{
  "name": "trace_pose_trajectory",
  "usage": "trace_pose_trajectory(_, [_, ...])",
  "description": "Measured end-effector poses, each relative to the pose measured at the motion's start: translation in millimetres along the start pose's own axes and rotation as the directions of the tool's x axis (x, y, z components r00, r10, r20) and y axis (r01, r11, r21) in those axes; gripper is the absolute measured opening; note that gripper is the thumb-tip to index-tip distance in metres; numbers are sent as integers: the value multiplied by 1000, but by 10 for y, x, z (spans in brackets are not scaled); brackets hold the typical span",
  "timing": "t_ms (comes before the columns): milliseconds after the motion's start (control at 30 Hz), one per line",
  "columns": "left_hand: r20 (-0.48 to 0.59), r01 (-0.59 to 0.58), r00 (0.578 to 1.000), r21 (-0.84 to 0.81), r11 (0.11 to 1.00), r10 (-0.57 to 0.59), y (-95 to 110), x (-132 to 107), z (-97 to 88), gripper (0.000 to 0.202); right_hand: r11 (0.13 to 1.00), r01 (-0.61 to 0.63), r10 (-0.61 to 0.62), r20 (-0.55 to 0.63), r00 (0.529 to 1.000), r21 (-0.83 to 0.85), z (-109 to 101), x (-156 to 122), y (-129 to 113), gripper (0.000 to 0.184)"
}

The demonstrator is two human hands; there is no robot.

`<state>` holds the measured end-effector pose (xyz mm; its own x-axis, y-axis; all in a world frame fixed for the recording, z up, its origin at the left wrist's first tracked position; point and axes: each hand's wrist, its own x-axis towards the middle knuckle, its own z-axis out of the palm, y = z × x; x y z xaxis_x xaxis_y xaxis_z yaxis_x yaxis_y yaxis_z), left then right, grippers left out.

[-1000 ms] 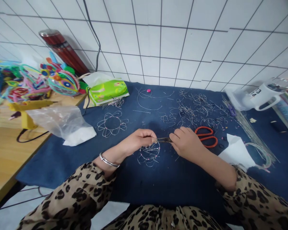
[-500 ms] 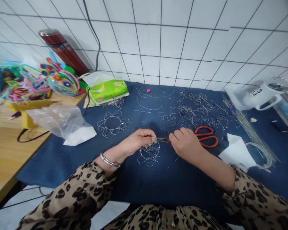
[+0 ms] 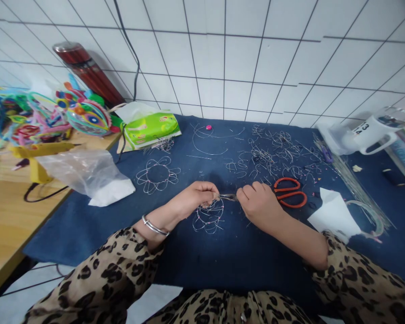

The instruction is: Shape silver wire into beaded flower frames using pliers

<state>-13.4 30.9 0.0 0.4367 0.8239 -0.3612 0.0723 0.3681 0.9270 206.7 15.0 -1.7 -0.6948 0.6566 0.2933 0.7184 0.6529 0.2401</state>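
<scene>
My left hand [image 3: 200, 197] pinches the upper edge of a looped wire flower frame [image 3: 208, 220], which hangs below the fingers and carries small pink spots. In a closed fist my right hand [image 3: 259, 200] grips a pair of pliers [image 3: 228, 197]. The plier jaws point left and meet the wire at my left fingertips; exactly what they bite on is hidden. Another wire flower [image 3: 158, 175], with several petal loops, lies flat to the left. Orange-handled scissors [image 3: 290, 192] rest just beyond my right hand.
Wire scraps [image 3: 266, 155] are scattered at the back right. A green tissue pack [image 3: 150, 128], a plastic bag [image 3: 87, 173] and a yellow glue gun [image 3: 38, 157] lie left. On the right are white paper [image 3: 334, 213], straight wires [image 3: 361, 189] and a white mug [image 3: 374, 132].
Hardly anything differs. Both hands keep their hold on the wire frame and the pliers, and the view has shifted very slightly.
</scene>
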Motion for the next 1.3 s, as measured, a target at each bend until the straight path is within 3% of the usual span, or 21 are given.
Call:
trace_pose_trajectory(267, [-11,18,1000,-15,1000,-18,-25,20,-16,7,1000,-20,20,-5,1000,4,8,-11,-8,18])
trace_pose_trajectory(567, [-52,-52,997,47,998,55,-48,9,4,11,998,-59,57,49,997,37,-30,-5,-7,15])
trace_pose_trajectory(1300, [-92,-67,994,-65,996,61,-136,37,48,6,994,-73,76,25,997,-83,-115,-9,-96,21])
